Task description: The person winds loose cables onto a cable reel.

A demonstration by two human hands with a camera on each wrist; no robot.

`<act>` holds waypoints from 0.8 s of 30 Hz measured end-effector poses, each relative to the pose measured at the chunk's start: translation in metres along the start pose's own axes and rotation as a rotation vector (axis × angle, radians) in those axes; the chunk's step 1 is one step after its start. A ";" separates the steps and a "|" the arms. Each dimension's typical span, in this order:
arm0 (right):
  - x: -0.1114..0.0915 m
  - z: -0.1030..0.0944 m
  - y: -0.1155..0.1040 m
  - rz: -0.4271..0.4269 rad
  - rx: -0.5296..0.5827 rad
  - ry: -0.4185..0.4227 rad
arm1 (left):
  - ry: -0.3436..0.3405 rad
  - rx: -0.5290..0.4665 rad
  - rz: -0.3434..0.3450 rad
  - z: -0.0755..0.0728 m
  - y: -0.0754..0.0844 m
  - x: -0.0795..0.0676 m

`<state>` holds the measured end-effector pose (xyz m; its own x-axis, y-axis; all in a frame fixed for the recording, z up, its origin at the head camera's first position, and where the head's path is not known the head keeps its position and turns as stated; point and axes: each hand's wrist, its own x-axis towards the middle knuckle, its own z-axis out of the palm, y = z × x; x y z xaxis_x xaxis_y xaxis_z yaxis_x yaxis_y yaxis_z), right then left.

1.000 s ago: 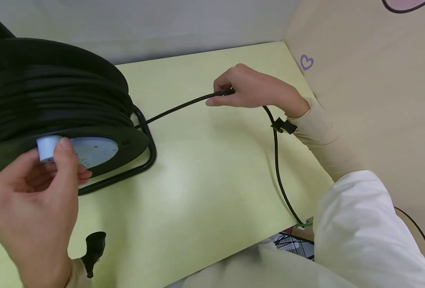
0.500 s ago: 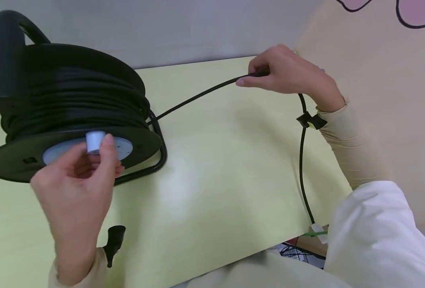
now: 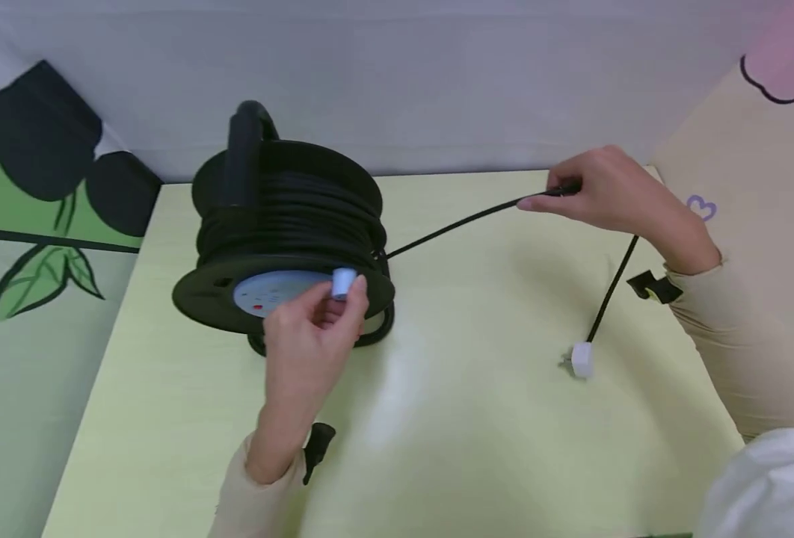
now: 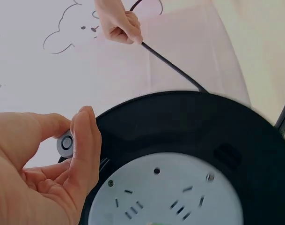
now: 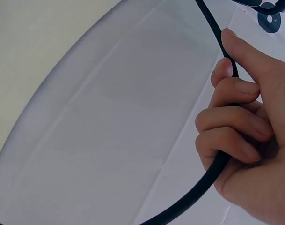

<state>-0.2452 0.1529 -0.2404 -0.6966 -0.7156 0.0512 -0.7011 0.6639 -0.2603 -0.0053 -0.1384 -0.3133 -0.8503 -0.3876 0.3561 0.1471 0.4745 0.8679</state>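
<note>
A black cable reel (image 3: 289,217), wound with several turns of cable, stands on the pale table with its handle up. My left hand (image 3: 309,336) pinches the light blue crank knob (image 3: 344,283) on the reel's front disc between thumb and fingers; in the left wrist view the knob (image 4: 65,144) shows end-on. To the right, my right hand (image 3: 612,190) grips the black cable (image 3: 464,221) running out from the drum. In the right wrist view, its fingers (image 5: 231,119) curl round the cable. The loose end hangs below that hand with a white plug (image 3: 582,360).
The pale table (image 3: 478,418) reaches back to a grey-white wall covering (image 3: 437,90). A beige panel (image 3: 760,246) with a small purple heart rises at the right. Green and black drawings (image 3: 47,149) cover the left side. The reel's black tube frame (image 3: 377,332) rests on the table.
The head view has shifted back and left, so the whole reel shows. The plug has come up from the table's front edge to over the table. The left hand and knob have moved round the disc.
</note>
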 end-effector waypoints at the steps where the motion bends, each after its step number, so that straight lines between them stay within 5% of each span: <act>1: -0.006 0.001 0.006 0.013 -0.001 0.004 | -0.013 -0.005 0.007 0.007 -0.002 0.000; 5: -0.023 0.008 0.024 0.029 0.021 0.042 | -0.086 -0.028 -0.007 0.030 -0.011 0.001; 11: -0.033 0.023 0.033 -0.022 0.091 0.134 | -0.199 -0.071 -0.114 0.048 -0.028 0.003; 24: -0.029 0.038 0.021 -0.053 0.150 0.200 | -0.294 -0.012 -0.280 0.045 -0.071 0.003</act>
<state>-0.2341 0.1798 -0.2838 -0.6865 -0.6812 0.2545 -0.7171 0.5763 -0.3919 -0.0412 -0.1382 -0.3893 -0.9664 -0.2570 -0.0078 -0.1064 0.3723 0.9220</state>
